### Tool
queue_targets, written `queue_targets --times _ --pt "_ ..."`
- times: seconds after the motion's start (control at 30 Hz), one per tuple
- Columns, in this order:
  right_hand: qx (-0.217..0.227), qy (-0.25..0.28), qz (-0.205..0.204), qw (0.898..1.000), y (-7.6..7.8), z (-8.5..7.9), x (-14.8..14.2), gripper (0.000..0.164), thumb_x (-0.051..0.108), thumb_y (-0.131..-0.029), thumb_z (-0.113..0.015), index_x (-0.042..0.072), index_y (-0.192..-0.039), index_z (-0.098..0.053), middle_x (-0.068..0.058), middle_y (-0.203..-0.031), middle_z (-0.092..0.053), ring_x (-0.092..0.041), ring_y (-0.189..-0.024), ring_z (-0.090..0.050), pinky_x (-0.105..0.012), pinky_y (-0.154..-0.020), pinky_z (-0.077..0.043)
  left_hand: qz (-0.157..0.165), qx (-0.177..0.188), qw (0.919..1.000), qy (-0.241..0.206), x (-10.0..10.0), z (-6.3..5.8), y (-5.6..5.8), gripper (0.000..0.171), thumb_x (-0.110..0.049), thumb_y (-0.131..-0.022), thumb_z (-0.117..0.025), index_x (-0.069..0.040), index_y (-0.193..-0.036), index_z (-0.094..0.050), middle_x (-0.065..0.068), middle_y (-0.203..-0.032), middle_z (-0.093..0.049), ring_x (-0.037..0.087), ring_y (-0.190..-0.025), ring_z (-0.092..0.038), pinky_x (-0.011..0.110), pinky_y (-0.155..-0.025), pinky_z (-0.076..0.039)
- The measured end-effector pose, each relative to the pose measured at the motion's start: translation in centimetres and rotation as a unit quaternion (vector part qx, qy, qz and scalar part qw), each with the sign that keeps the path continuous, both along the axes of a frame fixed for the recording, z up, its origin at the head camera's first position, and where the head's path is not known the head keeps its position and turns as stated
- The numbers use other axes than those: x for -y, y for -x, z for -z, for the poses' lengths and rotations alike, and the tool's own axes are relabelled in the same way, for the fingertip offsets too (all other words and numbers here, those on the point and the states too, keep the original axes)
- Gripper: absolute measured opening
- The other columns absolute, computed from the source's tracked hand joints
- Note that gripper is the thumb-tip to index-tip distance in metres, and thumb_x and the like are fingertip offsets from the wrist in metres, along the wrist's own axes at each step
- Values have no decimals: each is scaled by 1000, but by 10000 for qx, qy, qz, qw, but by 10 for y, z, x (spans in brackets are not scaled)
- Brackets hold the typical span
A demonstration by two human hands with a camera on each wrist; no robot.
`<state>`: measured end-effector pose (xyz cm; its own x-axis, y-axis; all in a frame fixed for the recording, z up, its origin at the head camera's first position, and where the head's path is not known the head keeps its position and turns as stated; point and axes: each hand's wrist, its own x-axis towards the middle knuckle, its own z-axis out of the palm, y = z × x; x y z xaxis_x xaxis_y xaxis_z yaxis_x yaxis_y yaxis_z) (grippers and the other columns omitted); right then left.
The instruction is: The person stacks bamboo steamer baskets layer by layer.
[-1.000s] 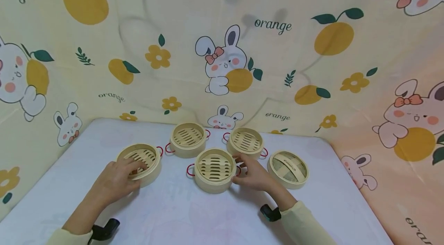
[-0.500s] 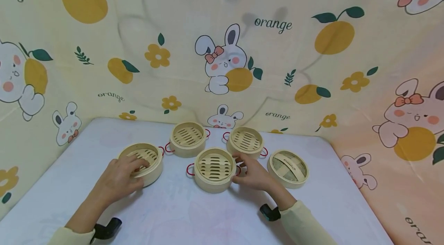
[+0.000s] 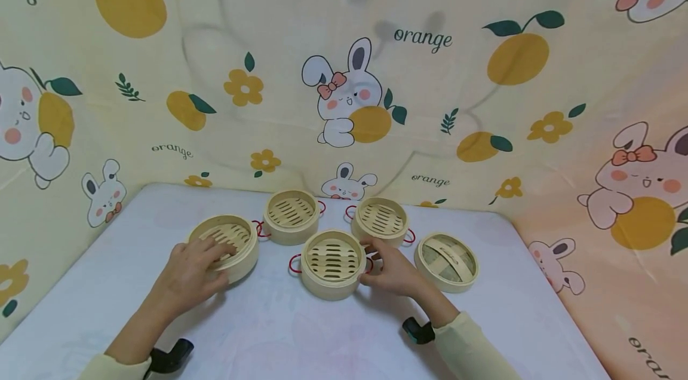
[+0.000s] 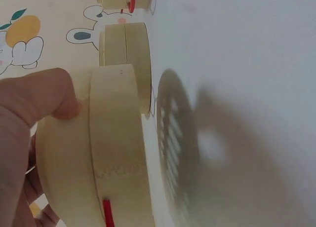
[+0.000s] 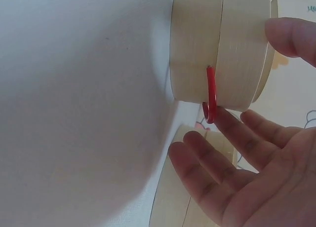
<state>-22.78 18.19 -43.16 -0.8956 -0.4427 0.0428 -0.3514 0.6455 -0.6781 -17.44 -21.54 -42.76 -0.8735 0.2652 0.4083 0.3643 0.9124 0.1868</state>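
Observation:
My left hand (image 3: 188, 275) grips a small bamboo steamer basket (image 3: 244, 260) by its near rim, thumb on the outer wall and fingers over the slatted inside. In the left wrist view this basket (image 4: 116, 133) hangs above the table, its slotted shadow falling beside it. At a second steamer basket (image 3: 330, 290), front and centre, my right hand (image 3: 395, 269) rests by the right side. The right wrist view has the thumb touching that basket's upper wall (image 5: 242, 49), with relaxed fingers near its red handle (image 5: 211, 94).
Behind stand two more steamer baskets, one back left (image 3: 291, 233) and one back right (image 3: 378, 218), both with red handles. A round woven bamboo lid (image 3: 446, 263) lies at the right. The white table (image 3: 301, 344) meets a printed cloth backdrop (image 3: 269, 39).
My left hand has moved slightly right and away from me with its steamer basket, which is now raised closer to the back left one. My right hand has stayed in place.

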Motion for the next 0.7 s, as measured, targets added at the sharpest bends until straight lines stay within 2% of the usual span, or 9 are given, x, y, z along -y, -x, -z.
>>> queue_targets --times 0.33,0.6,0.7 --pt "-56 13 -31 10000 1 2 0 67 22 -74 -78 10 -134 -49 -5 -114 -64 -25 -106 -61 -41 -83 -49 293 -401 9986 -184 -6 -5 1 34 -17 -68 -77 -22 -101 -68 -7 -83 -53 17 -84 -54 51 -79 -42" --pt "-5 -39 73 10000 2 4 -1 67 23 -74 -78 12 -133 -49 -4 -116 -64 -23 -107 -62 -31 -78 -48 552 -872 9943 -273 -10 -4 5 34 -14 -65 -78 -19 -98 -69 -6 -84 -52 21 -87 -57 49 -81 -41" --pt "14 -19 88 10000 2 5 0 67 22 -74 -78 12 -133 -49 -4 -116 -64 -23 -107 -62 -33 -78 -49 576 -985 9931 -280 -11 -3 6 35 -13 -65 -78 -19 -98 -69 -6 -85 -52 20 -88 -56 50 -82 -41"
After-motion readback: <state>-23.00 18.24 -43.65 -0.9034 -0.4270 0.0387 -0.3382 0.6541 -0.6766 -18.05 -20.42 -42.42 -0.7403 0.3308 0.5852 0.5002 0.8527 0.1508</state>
